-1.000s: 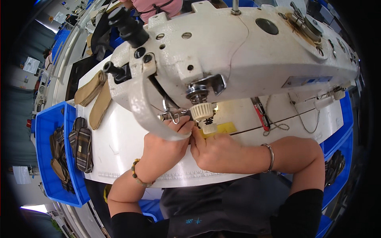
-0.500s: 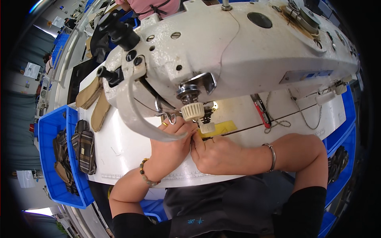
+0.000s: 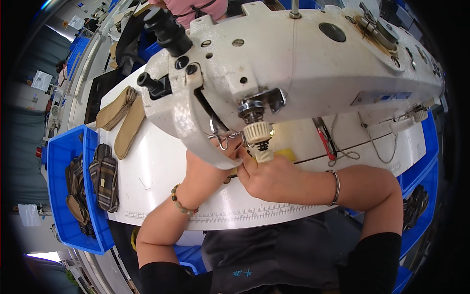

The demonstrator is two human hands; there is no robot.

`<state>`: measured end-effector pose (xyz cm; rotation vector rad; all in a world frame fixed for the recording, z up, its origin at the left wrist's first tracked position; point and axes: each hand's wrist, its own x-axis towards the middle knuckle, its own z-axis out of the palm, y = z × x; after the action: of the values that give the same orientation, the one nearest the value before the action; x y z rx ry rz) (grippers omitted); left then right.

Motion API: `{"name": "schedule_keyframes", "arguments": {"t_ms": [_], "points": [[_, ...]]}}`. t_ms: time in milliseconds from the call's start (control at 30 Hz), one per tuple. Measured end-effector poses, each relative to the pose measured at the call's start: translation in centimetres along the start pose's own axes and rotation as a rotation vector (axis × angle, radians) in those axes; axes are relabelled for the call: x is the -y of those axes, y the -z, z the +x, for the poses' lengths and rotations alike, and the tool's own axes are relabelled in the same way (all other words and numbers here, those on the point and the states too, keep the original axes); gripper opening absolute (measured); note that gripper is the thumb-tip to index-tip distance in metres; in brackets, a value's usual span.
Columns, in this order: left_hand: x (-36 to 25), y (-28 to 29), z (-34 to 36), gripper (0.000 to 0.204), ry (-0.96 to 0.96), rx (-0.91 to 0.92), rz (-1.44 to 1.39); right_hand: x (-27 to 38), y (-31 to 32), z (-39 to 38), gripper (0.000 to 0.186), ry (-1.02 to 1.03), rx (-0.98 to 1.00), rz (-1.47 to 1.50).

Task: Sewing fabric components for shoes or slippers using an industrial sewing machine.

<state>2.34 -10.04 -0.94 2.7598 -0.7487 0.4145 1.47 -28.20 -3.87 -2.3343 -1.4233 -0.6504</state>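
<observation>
White enamel fills most of my view: the sewing machine (image 3: 313,63) arches over the worktop (image 3: 161,171), its head hanging right above where I work. Both my hands are together under that head, close to the needle area. My right hand (image 3: 269,177) lies flat with its fingers pointing left, pressing on a small yellow piece (image 3: 286,155) that peeks out just beyond my knuckles; a thin metal bangle (image 3: 335,187) sits on that wrist. My left hand (image 3: 215,159) is tucked beneath the curved machine head, so I cannot tell how its fingers are set or what they pinch; a beaded bracelet (image 3: 182,206) circles that wrist. The two hands touch or nearly touch at the fingertips.

To the far left on the worktop lies a fanned stack of tan insole-shaped pieces (image 3: 120,115). Left of the worktop stands a blue bin (image 3: 61,196) with dark striped pieces (image 3: 105,176) draped over its right wall. Red-handled snips (image 3: 325,142) lie to the right of the needle, under the machine arm. A printed ruler strip (image 3: 254,211) runs along the near edge of the worktop.
</observation>
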Motion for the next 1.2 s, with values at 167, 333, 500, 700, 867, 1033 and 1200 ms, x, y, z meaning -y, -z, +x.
{"name": "schedule_keyframes", "arguments": {"t_ms": [167,333,500,700,867,1033,1200], "points": [[0.7,1.2,-0.2,0.027,-0.020,-0.125,0.077,-1.0,0.6,0.2,0.011,-0.001,0.021,0.021],[1.1,1.0,-0.1,0.030,-0.075,-0.194,0.046,-2.6,0.6,0.9,0.016,-0.349,0.022,0.150],[1.6,0.0,-0.3,0.027,-0.103,-0.229,0.071,-3.5,-1.8,0.6,0.014,-0.371,-0.030,0.280],[1.1,-0.4,0.1,0.026,-0.036,-0.275,0.049,-4.1,-3.2,0.3,0.016,-0.243,-0.133,0.218],[1.9,-0.4,0.1,0.028,-0.043,-0.278,0.056,-3.9,-2.5,0.8,0.013,-0.239,-0.219,0.234],[1.4,3.0,0.8,0.037,0.041,-0.227,0.022,-3.9,-0.7,0.6,0.018,-0.222,-0.005,0.128],[2.4,3.4,-0.8,0.041,0.229,-0.082,-0.047,-4.1,-3.7,-0.4,0.022,-0.340,-0.098,0.248]]}}
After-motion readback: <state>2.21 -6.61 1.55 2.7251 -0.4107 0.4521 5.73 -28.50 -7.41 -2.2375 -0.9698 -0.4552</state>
